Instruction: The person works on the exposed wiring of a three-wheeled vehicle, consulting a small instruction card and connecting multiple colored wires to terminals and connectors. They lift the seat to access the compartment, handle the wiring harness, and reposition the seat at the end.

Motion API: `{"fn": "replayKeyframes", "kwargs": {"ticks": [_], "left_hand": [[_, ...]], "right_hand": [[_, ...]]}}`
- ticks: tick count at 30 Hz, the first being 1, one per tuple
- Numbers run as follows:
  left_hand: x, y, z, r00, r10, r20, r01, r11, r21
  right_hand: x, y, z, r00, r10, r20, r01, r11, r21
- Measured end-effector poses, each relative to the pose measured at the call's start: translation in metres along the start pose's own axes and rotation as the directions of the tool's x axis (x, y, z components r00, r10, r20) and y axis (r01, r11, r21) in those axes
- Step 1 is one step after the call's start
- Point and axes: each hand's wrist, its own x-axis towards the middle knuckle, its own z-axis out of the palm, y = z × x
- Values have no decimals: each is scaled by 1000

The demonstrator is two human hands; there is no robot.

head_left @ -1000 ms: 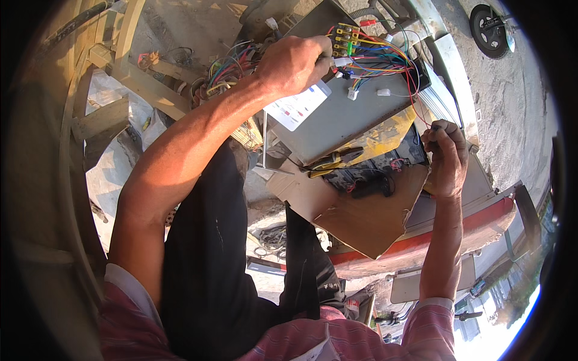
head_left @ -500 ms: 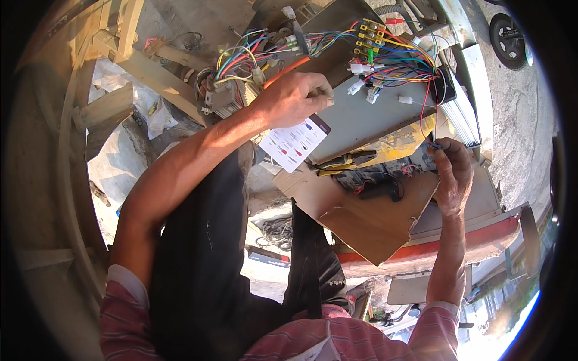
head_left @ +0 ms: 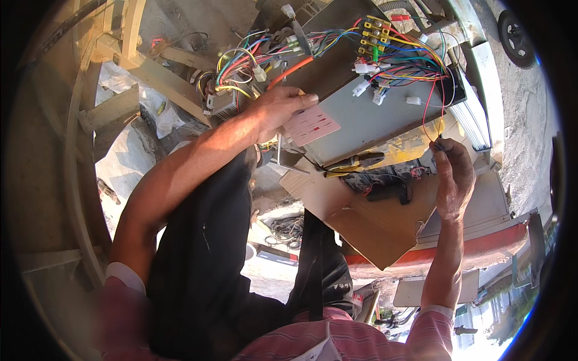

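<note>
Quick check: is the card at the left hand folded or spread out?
Spread out: the visible part of the card is one flat face, no crease showing. The left hand covers the rest; cannot tell there.

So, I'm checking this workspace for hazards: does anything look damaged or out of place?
The brown cardboard sheet has a ragged, torn-looking right edge. Several small white plastic connectors lie over the grey metal panel, apparently unplugged, among loosely tangled multicoloured wires.
</note>
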Motion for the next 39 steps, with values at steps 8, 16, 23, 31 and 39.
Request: {"fn": "replayKeyframes", "kwargs": {"ticks": [8,16,23,31,39], "left_hand": [[-6,-7,-13,996,83,33,-68,943,-325],[-18,-3,-12,993,-7,118,41,955,-293],[-7,-6,-19,995,66,81,-24,898,-439],[-21,-1,-14,978,-100,185,149,950,-274],[-24,2,-8,981,-168,97,157,981,116]], "right_hand": [[-1,4,6,1000,-7,-28,7,1000,-13],[0,-1,14,1000,5,-2,-5,999,-35],[3,-6,19,1000,-8,2,8,999,-43],[4,-6,20,1000,-22,8,22,998,-59],[2,-5,20,1000,-29,1,29,994,-101]]}}
